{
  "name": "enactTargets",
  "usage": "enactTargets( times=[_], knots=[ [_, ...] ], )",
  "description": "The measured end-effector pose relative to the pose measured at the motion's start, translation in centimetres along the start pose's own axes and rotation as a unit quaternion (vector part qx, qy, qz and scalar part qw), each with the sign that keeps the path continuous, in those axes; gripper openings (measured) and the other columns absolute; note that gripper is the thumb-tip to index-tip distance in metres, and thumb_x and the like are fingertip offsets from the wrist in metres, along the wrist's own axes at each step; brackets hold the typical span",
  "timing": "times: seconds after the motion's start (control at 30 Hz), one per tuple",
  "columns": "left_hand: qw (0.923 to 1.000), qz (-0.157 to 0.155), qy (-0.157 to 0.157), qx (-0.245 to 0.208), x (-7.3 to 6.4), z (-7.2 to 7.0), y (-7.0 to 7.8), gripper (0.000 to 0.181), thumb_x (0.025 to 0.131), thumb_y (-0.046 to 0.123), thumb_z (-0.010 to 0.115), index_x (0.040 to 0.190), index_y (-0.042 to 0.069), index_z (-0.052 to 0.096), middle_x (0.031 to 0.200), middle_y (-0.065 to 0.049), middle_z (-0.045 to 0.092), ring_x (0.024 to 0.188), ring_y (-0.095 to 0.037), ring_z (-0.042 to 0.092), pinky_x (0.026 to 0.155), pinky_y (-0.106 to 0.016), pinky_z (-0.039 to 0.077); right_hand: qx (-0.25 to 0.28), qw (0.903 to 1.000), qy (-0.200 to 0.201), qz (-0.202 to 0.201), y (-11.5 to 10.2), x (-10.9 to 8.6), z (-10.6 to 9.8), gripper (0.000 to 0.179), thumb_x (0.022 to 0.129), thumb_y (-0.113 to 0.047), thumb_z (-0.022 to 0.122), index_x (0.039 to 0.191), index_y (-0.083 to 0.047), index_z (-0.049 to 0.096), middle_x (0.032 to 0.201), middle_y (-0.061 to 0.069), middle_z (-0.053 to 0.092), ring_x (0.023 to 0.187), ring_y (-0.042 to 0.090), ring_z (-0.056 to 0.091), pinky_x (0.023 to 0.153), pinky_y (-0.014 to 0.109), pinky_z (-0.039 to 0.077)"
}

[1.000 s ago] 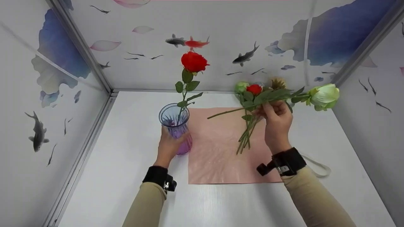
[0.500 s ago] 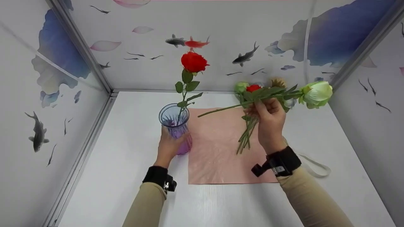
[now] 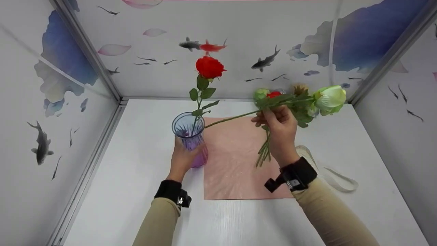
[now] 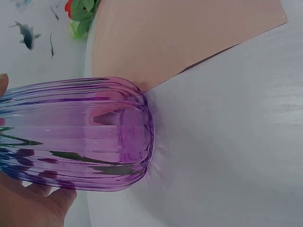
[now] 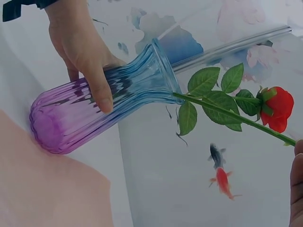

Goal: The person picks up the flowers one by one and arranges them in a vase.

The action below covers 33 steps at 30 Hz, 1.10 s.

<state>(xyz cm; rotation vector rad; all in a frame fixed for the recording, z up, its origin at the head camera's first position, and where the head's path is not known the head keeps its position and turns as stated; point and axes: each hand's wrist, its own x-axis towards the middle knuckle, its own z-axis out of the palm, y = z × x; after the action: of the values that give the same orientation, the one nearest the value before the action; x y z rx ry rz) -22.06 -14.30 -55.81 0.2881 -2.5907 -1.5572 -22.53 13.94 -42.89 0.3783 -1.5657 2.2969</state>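
Note:
My left hand [image 3: 181, 158] grips the blue-to-purple ribbed glass vase [image 3: 200, 160], which stands upright on the table left of the pink sheet. In the right wrist view the fingers wrap around its upper body. A red rose [image 3: 210, 67] stands in the vase, its bloom well above the rim. My right hand [image 3: 282, 131] pinches the stem of a pale green-white flower [image 3: 330, 99], held nearly level with the bloom to the right. In the right wrist view its stem [image 5: 246, 121] reaches the vase's mouth; whether the tip is inside, I cannot tell.
A pink sheet [image 3: 235, 167] lies on the white table [image 3: 225, 218]. Behind my right hand lies a bunch of flowers with a green bloom [image 3: 261, 93], its stems [image 3: 263, 155] crossing the sheet. A cream ribbon [image 3: 341, 184] lies at the right. Printed walls enclose the table.
My right hand has moved left with the green-white flower, bringing its stem end from over the pink sheet to the vase's rim. The left hand, vase and red rose have stayed put.

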Motion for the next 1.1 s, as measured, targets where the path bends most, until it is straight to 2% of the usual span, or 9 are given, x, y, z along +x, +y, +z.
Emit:
enactTargets(
  times=[0.1,0.23,0.67,0.87,1.1],
  knots=[
    [1.0000,0.006,0.004,0.001,0.0,0.0,0.0,0.111,0.084,0.051,0.078,0.162,0.013,0.008,0.162,-0.016,0.034,0.147,-0.034,0.039,0.118,-0.053,0.035,0.000,1.0000,-0.009,0.000,-0.1,0.0,0.5,0.020,0.100,-0.013,0.066,0.107,0.003,0.057,0.091,0.017,0.069,0.078,0.030,0.073,0.068,0.038,0.059],
    [1.0000,-0.003,0.003,-0.003,0.0,0.1,0.1,0.111,0.084,0.051,0.078,0.162,0.016,0.008,0.163,-0.015,0.034,0.148,-0.034,0.039,0.117,-0.054,0.035,-0.015,0.9998,-0.014,-0.004,-0.4,0.0,0.8,0.021,0.101,-0.015,0.065,0.107,0.003,0.057,0.093,0.017,0.068,0.080,0.031,0.073,0.069,0.038,0.059],
    [0.9998,-0.016,-0.002,0.009,0.0,0.1,0.1,0.112,0.084,0.053,0.077,0.162,0.015,0.007,0.163,-0.015,0.033,0.148,-0.034,0.038,0.118,-0.054,0.034,0.004,0.9998,0.006,-0.018,-1.0,0.3,1.1,0.017,0.100,-0.012,0.066,0.107,0.001,0.058,0.090,0.017,0.069,0.076,0.030,0.073,0.066,0.036,0.059],
    [0.9999,-0.014,-0.002,0.005,0.0,0.1,0.1,0.110,0.085,0.049,0.078,0.162,0.013,0.007,0.163,-0.017,0.032,0.148,-0.036,0.037,0.118,-0.055,0.034,0.004,0.9997,-0.023,-0.008,-0.6,0.0,1.6,0.018,0.101,-0.012,0.065,0.105,0.003,0.056,0.092,0.019,0.068,0.078,0.032,0.073,0.070,0.039,0.059],
    [1.0000,-0.005,-0.005,-0.002,0.0,-0.1,0.0,0.110,0.085,0.051,0.078,0.162,0.014,0.008,0.163,-0.017,0.033,0.148,-0.037,0.038,0.116,-0.057,0.035,-0.029,0.9982,-0.053,0.002,0.3,-0.7,2.9,0.019,0.100,-0.012,0.066,0.104,0.005,0.058,0.094,0.024,0.068,0.081,0.033,0.073,0.073,0.042,0.059]
  ],
)
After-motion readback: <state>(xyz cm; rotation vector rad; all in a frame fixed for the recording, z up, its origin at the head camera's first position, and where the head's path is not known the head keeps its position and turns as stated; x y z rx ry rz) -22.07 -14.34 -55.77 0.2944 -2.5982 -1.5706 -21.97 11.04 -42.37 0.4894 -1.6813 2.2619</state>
